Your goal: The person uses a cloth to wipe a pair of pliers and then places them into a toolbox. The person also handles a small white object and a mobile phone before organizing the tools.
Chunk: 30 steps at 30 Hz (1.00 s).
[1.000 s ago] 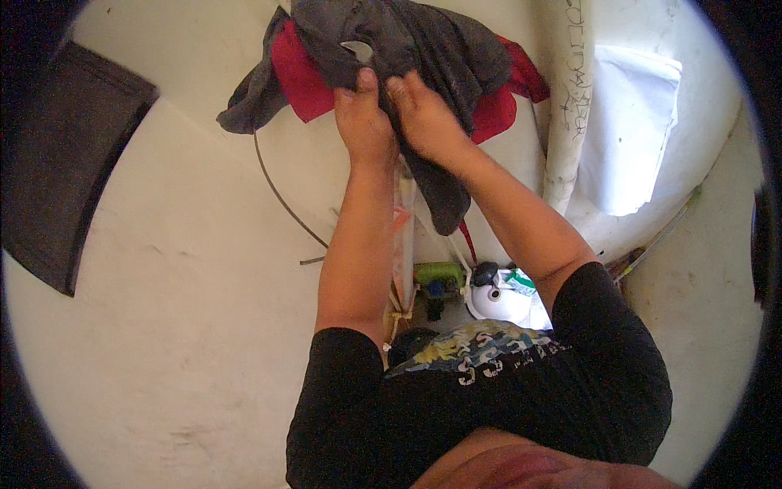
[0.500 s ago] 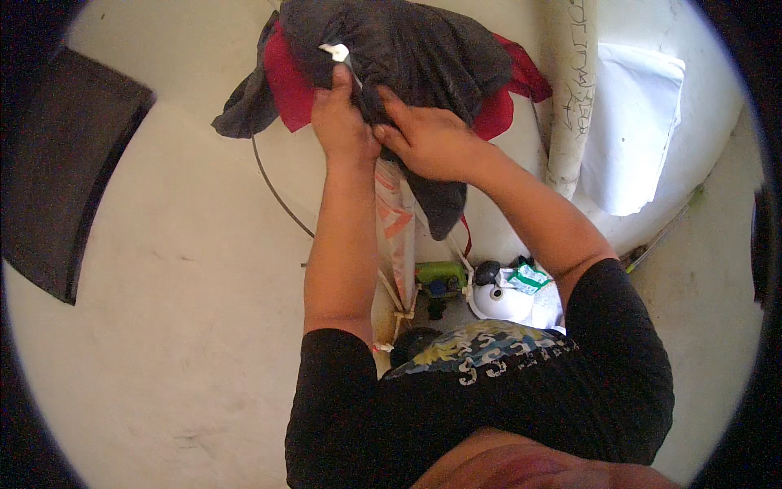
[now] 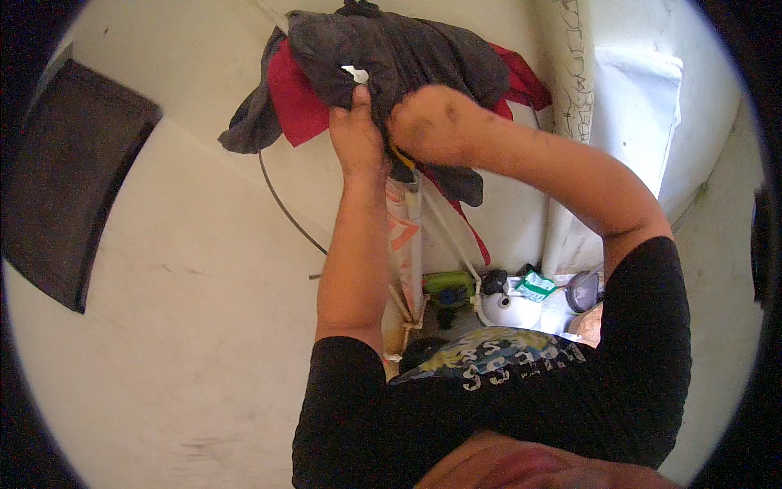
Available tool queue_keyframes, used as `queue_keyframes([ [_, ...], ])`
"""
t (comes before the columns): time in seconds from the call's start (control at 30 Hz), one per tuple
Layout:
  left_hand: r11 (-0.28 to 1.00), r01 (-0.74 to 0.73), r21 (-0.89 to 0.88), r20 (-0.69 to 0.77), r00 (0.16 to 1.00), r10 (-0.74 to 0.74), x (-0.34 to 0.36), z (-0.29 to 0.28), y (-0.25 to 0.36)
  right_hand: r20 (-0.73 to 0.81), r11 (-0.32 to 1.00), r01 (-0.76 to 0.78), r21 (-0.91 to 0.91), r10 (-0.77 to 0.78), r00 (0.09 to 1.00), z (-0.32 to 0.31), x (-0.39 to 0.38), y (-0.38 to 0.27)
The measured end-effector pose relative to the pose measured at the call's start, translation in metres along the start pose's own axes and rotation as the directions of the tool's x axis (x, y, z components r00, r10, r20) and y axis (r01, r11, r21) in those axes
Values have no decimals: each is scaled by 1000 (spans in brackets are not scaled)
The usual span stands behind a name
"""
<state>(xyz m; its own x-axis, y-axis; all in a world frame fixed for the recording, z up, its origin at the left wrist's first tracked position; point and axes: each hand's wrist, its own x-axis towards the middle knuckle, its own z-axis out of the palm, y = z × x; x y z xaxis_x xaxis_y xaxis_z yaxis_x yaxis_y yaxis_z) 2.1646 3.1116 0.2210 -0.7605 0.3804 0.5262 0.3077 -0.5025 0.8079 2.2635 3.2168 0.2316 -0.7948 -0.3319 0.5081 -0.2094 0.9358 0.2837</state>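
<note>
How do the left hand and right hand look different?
The left hand shows its thumb pointing up the picture; the right hand is curled, fingertips hidden. The left forearm runs nearly straight up; the right forearm slants in from the side. Both hands are bare, at the dark grey cloth.

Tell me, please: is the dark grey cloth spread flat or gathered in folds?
Gathered in folds: the dark grey cloth shows several creases above the right hand.
</note>
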Motion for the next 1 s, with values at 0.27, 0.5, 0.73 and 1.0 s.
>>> queue_keyframes([
  [0.27, 921, 192, -338, 78, 981, -176, -9, -7, 14, -326, 671, -51, 740, 423, 845, 0, -57, -13],
  [0.5, 869, 265, -419, 244, 954, -173, 3, -19, 0, 95, 247, -268, 931, 547, 832, 50, -65, -13],
  [0.73, 910, 128, -394, 160, 985, -69, -13, -3, 8, -183, 378, -13, 926, 476, 860, 37, -45, -19],
  [1.0, 1000, -23, -14, 68, 997, 24, -16, -6, -6, -208, 516, -219, 828, 646, 734, 36, -15, -39],
])
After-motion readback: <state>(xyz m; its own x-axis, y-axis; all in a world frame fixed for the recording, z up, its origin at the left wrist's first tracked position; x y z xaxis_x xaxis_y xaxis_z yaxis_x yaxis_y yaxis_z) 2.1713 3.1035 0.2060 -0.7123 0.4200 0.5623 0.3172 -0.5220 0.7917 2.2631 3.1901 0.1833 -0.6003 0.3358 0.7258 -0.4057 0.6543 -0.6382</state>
